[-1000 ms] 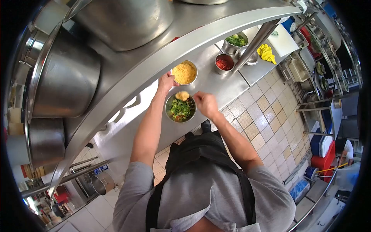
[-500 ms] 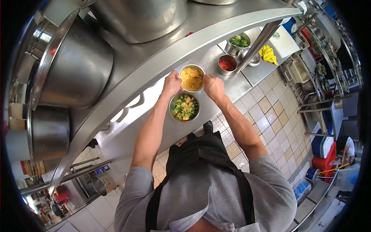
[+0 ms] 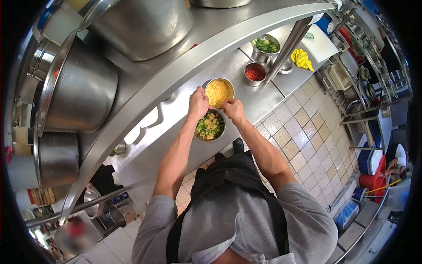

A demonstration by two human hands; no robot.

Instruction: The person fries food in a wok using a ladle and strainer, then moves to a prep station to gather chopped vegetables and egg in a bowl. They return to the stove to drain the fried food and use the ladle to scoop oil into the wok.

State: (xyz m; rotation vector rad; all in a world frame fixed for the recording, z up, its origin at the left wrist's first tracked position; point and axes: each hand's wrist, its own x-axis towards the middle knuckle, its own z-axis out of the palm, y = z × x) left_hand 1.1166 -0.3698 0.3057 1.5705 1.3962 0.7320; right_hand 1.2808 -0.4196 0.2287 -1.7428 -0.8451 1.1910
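My left hand [image 3: 199, 103] grips the left side of a metal bowl of yellow, crumbly food [image 3: 219, 91]. That bowl is tilted over the near bowl of chopped greens [image 3: 210, 126], which has some yellow food on top and stands on the steel counter [image 3: 176, 132]. At the lower right rim of the yellow food's bowl is my right hand [image 3: 233, 109], its fingers closed together; what they hold, if anything, is hidden.
A small pot of chopped red food [image 3: 255, 74] and a pot of green leaves [image 3: 266, 47] stand at the back right, near a shelf post [image 3: 288, 50] and a yellow cloth [image 3: 302, 60]. Large pots [image 3: 79, 83] crowd the overhead shelf [image 3: 176, 66].
The bowl of yellow food has tipped toward the greens and now overlaps their bowl's far edge. My right hand has moved down along the rim. A blurred person has appeared at lower left.
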